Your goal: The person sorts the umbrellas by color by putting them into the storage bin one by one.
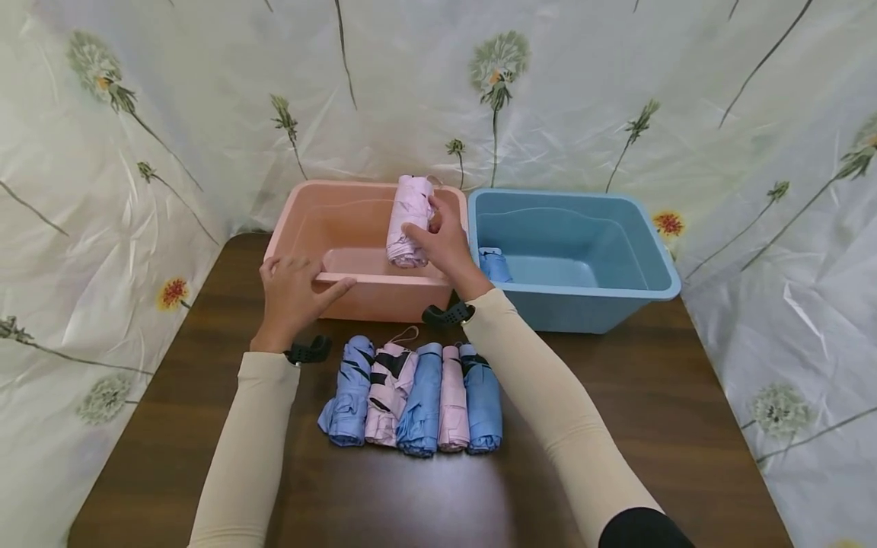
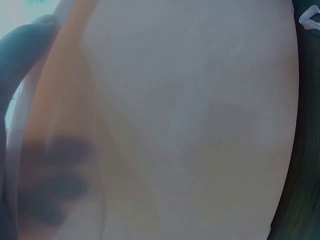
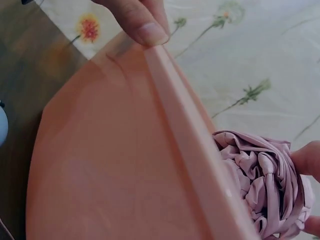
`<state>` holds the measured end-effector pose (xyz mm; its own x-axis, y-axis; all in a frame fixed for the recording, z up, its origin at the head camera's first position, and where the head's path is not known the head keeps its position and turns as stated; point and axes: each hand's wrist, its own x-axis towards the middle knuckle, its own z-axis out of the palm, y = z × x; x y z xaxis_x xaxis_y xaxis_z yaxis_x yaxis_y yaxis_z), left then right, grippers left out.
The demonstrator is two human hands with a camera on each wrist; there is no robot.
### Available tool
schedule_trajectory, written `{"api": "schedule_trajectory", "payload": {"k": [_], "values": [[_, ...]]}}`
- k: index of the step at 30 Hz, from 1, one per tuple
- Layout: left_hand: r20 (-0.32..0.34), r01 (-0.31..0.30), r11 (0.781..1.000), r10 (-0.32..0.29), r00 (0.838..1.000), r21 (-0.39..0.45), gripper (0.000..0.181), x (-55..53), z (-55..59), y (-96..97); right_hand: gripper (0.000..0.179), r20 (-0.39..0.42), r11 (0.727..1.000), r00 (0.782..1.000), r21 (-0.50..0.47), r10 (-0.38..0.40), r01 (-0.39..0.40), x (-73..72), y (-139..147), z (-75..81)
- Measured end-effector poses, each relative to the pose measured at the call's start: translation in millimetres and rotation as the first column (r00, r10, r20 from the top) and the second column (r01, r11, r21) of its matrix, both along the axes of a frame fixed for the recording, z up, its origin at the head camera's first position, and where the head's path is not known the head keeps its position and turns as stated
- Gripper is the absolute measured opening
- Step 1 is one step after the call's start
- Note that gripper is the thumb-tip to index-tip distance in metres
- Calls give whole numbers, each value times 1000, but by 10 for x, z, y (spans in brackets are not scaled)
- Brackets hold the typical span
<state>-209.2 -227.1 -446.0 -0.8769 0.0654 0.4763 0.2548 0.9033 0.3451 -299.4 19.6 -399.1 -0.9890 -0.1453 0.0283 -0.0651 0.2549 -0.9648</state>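
My right hand (image 1: pixel 448 243) holds a folded pink umbrella (image 1: pixel 409 217) by its side, inside the outline of the peach plastic bin (image 1: pixel 384 298). In the right wrist view the gathered cloth end of the umbrella (image 3: pixel 265 185) shows just beyond the bin's rim. At the bin's near left part, my left hand (image 1: pixel 291 297) grips the rim. Its fingers show as dark shapes through the bin wall (image 2: pixel 200 100) in the left wrist view, with the thumb at the rim.
Beside the peach bin stands a blue bin (image 1: pixel 569 310) with a folded blue umbrella (image 1: pixel 495 265) in its left end. Several folded umbrellas lie in a row before the bins, among them a blue one (image 1: pixel 420 399) and a pink one (image 1: pixel 454 399). A flowered sheet (image 1: pixel 411 91) hangs behind.
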Motion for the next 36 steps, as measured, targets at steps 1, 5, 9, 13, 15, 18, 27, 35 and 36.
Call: {"api": "schedule_trajectory", "payload": {"k": [1, 5, 9, 13, 15, 18, 27, 35, 36], "values": [[4, 1, 1000, -1, 1000, 0, 52, -8, 7, 8, 75, 2, 1000, 1000, 14, -4, 4, -16, -13, -3], [22, 5, 1000, -5, 1000, -6, 52, -32, 33, 31, 73, 9, 996, 1000, 80, -24, 23, -83, -53, -10], [33, -2, 1000, 2, 999, 2, 52, -36, 65, 29, 71, 36, 992, 999, 128, -15, 10, -146, -91, -3], [33, -7, 1000, 7, 999, 3, 52, -42, 79, 5, 75, 150, 993, 988, 103, 34, -50, -192, -118, 0], [31, -8, 1000, 7, 999, 6, 52, -45, 78, -7, 75, 217, 994, 975, 77, 56, -74, -206, -124, 0], [28, -11, 1000, 10, 1000, 13, 52, -40, 72, -17, 73, 297, 995, 951, 23, 87, -98, -213, -124, 6], [36, -9, 1000, 8, 999, 20, 54, -18, 45, -3, 67, 443, 995, 893, 5, 84, -96, -175, -99, -7], [38, -9, 1000, 8, 999, 15, 55, 6, 36, 11, 72, 456, 995, 889, 59, 50, -87, -178, -112, -88], [41, -7, 1000, 7, 999, 15, 56, 13, 38, 16, 75, 447, 995, 892, 47, 60, -91, -165, -108, -96]]}}
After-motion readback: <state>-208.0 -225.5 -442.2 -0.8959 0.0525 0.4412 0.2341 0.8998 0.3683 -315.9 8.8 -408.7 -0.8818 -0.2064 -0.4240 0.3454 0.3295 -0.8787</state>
